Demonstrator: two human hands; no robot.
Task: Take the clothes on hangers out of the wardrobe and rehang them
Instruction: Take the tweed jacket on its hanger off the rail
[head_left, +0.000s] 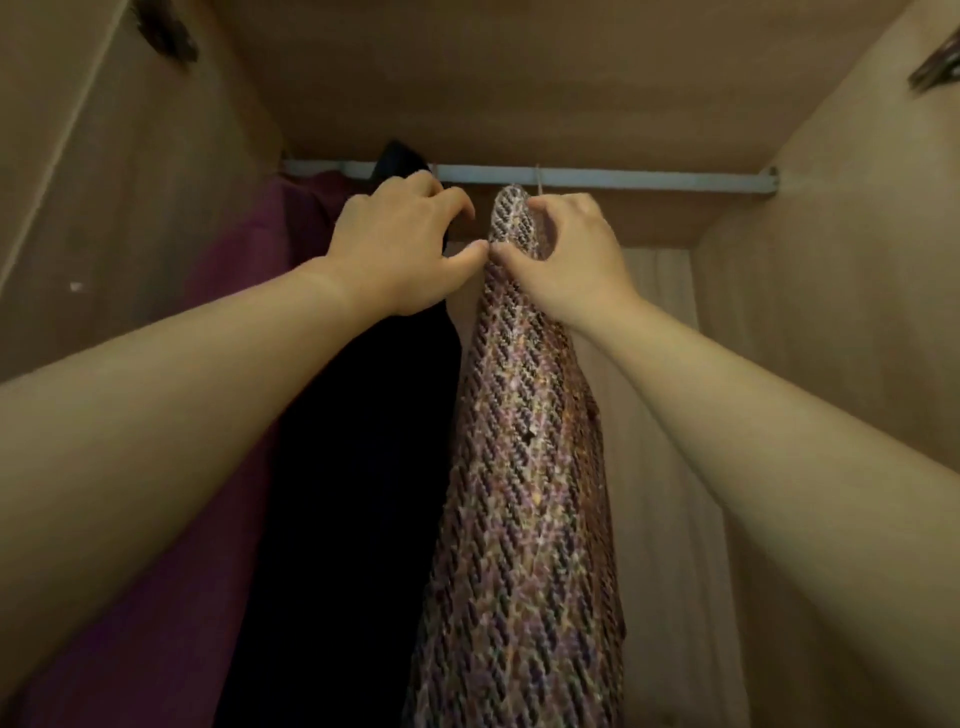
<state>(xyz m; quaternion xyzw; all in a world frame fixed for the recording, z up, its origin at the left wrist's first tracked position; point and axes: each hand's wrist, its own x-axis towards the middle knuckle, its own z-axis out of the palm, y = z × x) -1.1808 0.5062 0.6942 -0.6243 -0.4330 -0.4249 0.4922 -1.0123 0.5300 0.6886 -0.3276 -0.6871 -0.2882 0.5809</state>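
Now your left hand (400, 249) and right hand (569, 262) meet atop the knit garment (519, 467).
Your right fingers (550, 205) pinch it; left fingers (447, 197) curl by the black garment (363, 441), grip unclear.

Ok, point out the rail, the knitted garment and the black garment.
rail (649, 180): head view, bare stretch on the right.
knitted garment (524, 467): head view, middle of its hanging body.
black garment (363, 467): head view, its dark middle.

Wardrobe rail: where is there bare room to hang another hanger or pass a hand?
The rail is bare from the knitted garment to the right wall, with open space below. The narrow gap between it and the black garment holds the left hand. Further left is crowded: the maroon garment hangs against the black one.
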